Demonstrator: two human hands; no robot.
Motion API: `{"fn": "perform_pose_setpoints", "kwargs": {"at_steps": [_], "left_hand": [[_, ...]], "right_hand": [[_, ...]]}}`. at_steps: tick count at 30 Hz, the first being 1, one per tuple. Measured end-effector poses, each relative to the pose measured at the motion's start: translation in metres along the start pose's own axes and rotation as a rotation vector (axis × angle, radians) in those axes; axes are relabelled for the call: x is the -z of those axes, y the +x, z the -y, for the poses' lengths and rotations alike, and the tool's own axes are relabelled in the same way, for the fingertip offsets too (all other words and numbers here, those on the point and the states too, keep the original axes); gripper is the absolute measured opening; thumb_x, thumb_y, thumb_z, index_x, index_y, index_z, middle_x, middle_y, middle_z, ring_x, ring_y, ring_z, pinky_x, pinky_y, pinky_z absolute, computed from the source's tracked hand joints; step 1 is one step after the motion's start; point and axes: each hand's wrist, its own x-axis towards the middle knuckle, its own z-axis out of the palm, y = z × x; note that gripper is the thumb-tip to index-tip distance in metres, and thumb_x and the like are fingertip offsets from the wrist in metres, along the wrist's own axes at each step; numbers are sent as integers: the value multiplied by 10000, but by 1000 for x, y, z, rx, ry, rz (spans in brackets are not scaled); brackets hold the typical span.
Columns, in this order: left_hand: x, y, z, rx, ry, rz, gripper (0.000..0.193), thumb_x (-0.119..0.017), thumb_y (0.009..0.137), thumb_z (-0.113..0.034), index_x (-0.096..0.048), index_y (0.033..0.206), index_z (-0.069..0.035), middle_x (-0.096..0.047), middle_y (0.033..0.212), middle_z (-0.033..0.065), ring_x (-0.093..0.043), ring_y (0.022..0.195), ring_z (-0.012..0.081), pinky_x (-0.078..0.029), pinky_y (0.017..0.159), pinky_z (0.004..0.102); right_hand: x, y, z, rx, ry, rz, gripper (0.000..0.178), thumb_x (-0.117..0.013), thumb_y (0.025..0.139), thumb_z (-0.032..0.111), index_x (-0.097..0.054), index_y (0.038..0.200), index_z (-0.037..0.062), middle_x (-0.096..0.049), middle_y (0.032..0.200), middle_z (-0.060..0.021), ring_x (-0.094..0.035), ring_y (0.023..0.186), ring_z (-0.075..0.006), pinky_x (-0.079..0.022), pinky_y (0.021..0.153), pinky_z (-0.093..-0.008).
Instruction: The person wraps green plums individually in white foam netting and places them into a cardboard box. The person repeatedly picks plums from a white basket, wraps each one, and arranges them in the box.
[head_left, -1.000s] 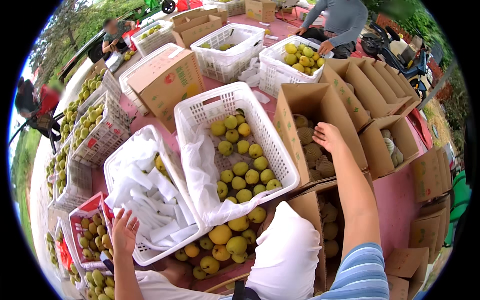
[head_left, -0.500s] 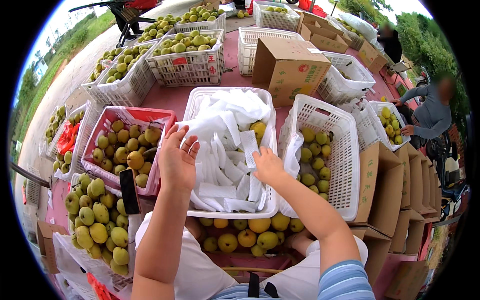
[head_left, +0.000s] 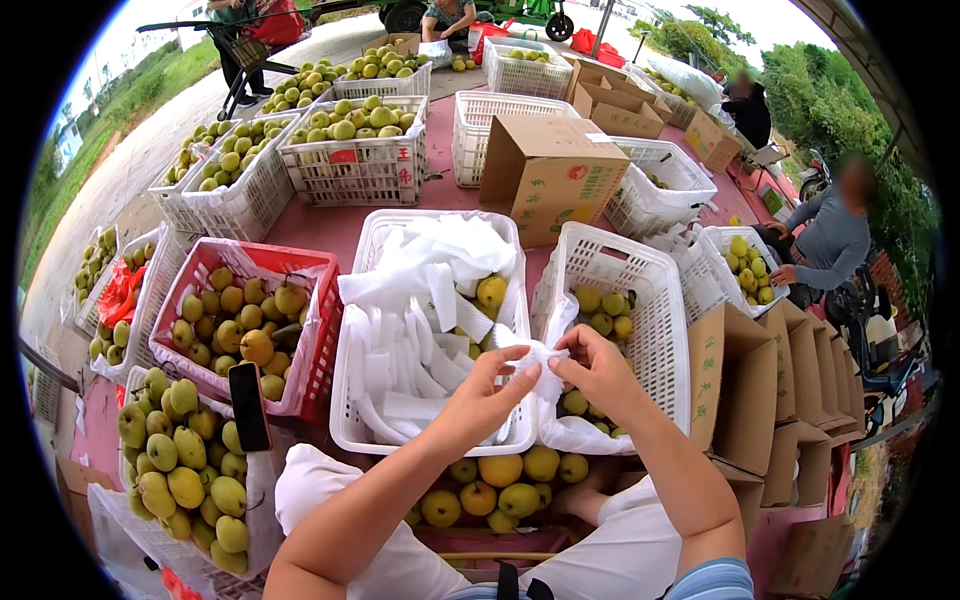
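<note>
Both my hands are raised over the front right of a white basket (head_left: 515,442) filled with white foam net sleeves (head_left: 400,345) and a few yellow pears (head_left: 491,291). Between my left hand (head_left: 490,392) and my right hand (head_left: 598,376) a white foam net sleeve (head_left: 541,368) is pinched by the fingertips, its lower end hanging. Whether anything sits inside that sleeve, I cannot tell. Just right of my hands, a white lattice basket (head_left: 655,335) holds green-yellow pears (head_left: 600,312), partly covered by my right hand.
At left stand a red crate of pears (head_left: 325,345) and a heap of green pears (head_left: 190,480), with a phone (head_left: 250,405) between. More pears (head_left: 480,498) lie below the basket. Open cardboard boxes (head_left: 735,375) line the right. A person in grey (head_left: 835,235) sits beyond.
My left hand, raised open before, came down and right to meet my right hand. A foam net sleeve left the pile and is now between both hands. The view tilted up slightly.
</note>
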Motion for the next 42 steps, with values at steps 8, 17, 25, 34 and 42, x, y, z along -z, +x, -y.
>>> {"fn": "perform_pose_setpoints", "kwargs": {"at_steps": [8, 17, 25, 34, 42], "left_hand": [[-45, -27, 2, 114, -234, 469, 645, -583, 946, -148, -218, 1442, 44, -495, 1300, 105, -499, 1165, 123, -414, 969, 253], [-44, -19, 27, 177, -382, 360, 436, -502, 942, -100, -400, 1356, -7, -545, 1181, 30, -531, 1048, 76, -438, 890, 234], [-58, -9, 24, -46, 87, 45, 316, -500, 941, -52, -513, 1256, -26, -602, 1004, 33, -544, 903, 78, -451, 801, 246], [-51, 5, 22, -37, -26, -3, 389, -441, 919, -6, -417, 1308, -12, -602, 1159, 129, -555, 1021, 192, -433, 885, 289], [-70, -28, 19, -1447, 931, 241, 404, -676, 802, -167, -538, 1164, -52, -535, 1081, 113, -569, 958, 255, -471, 819, 345]], "right_hand": [[5, -81, -9, -7, 66, -129, 389, -772, 797, 294, -485, 911, 58, -485, 810, 15, -442, 703, -61, -404, 623, -217], [0, -93, -17, 23, 115, -110, 274, -739, 800, 160, -534, 915, 19, -579, 829, -26, -556, 728, -83, -471, 660, -226], [4, -83, -12, 116, -208, -277, 195, -577, 761, 8, -449, 908, 9, -556, 775, -100, -573, 648, -173, -494, 629, -288], [10, -79, -17, 65, -443, -106, 193, -537, 752, 5, -466, 932, -10, -587, 690, -157, -565, 573, -241, -447, 564, -329], [15, -86, -24, -281, 254, 378, 257, -676, 792, 99, -488, 964, 66, -506, 842, 35, -448, 749, -39, -401, 621, -200]]}}
